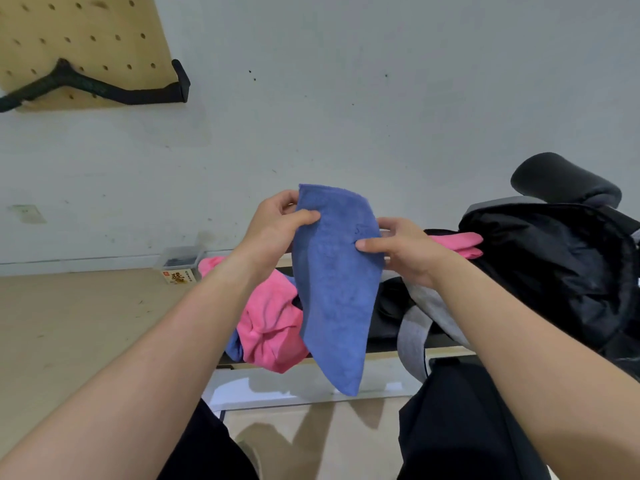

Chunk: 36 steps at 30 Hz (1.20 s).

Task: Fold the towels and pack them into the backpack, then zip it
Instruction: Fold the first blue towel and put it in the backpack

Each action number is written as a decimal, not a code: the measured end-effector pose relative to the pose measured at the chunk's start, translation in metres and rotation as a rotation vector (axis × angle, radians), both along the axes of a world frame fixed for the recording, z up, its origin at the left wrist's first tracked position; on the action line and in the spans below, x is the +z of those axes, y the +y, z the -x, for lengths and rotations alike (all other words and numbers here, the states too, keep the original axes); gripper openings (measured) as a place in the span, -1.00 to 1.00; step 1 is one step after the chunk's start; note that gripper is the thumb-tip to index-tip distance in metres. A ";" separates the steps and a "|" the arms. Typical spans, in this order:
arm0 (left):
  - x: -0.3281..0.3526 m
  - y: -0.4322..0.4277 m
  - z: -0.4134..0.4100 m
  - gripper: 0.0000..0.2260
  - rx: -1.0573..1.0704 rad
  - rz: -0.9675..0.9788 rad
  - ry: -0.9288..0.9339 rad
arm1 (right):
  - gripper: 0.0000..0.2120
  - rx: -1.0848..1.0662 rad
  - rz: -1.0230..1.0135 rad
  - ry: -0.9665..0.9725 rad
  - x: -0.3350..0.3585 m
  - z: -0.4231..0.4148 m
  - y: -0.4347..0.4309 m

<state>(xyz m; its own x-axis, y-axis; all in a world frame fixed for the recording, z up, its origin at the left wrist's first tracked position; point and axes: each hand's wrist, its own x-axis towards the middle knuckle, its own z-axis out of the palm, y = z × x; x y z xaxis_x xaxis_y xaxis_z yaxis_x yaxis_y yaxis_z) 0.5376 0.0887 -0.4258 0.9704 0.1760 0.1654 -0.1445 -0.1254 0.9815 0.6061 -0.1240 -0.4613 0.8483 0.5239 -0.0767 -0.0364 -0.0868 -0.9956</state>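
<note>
Blue towel up in the air at centre frame, hanging long and narrow, doubled over by the look of it. Left hand pinches the upper left edge, thumb across the front, fingers curled behind. Right hand pinches the right edge a little lower, thumb on the front face. Below, a crumpled pink towel lies heaped on the tabletop, not yet folded. At right the black backpack gapes open, a second pink towel poking from its mouth. The risks: the lower tail dangles free, so the next fold could go crooked, or the layers slide apart if either pinch slackens. That hanging end could also catch the pink heap and drag it off the edge. A loose fold may bunch at the backpack's mouth and foul the zip
</note>
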 end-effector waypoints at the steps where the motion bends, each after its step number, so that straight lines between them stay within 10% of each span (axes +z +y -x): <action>1: -0.003 0.004 -0.002 -0.86 0.034 -0.024 0.000 | -0.52 -0.026 -0.036 -0.008 0.001 -0.002 -0.002; 10: -0.039 0.020 -0.032 -0.78 -0.036 -0.167 0.228 | -0.42 0.071 -0.069 0.060 0.006 -0.033 -0.011; 17: -0.089 0.020 -0.121 -0.89 0.083 -0.241 0.324 | -0.59 -0.240 0.253 -0.029 -0.054 -0.120 0.015; 36: -0.127 0.050 -0.193 -0.82 0.157 -0.603 0.042 | -0.83 -0.321 0.458 -0.322 -0.082 -0.170 0.032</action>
